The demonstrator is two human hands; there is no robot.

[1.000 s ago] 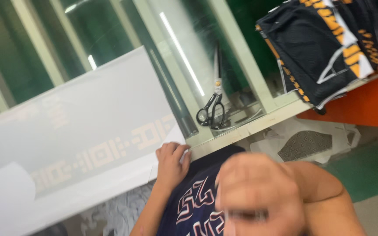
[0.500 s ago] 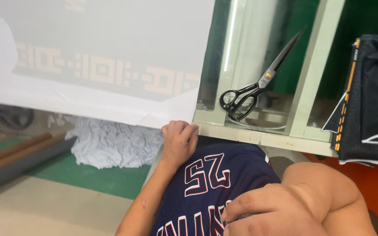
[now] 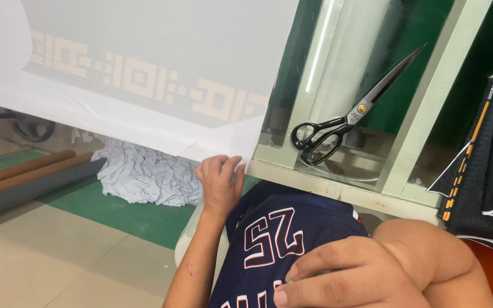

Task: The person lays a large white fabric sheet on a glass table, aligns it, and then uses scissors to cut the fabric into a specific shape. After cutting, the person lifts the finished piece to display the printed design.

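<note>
My left hand (image 3: 219,183) is closed on the lower corner of a large white sheet (image 3: 144,63) printed with a pale tan geometric band. The sheet hangs over the edge of a glass-topped table (image 3: 338,191) with a pale green frame. My right hand (image 3: 338,279) lies flat at the bottom of the view on navy fabric with red-and-white numerals (image 3: 275,239) in my lap, holding nothing. Black-handled scissors (image 3: 346,122) lie shut on the glass, a little right of my left hand.
A black garment with orange and white trim (image 3: 486,171) hangs over the table's right end. On the floor to the left lie crumpled white paper (image 3: 144,177) and brown cardboard tubes (image 3: 24,171), on a green strip (image 3: 115,214) beside beige tiles.
The view has swung and levelled, so the sheet and scissors now sit higher and closer. My left hand stays on the sheet's corner. My right hand has settled lower on the navy fabric.
</note>
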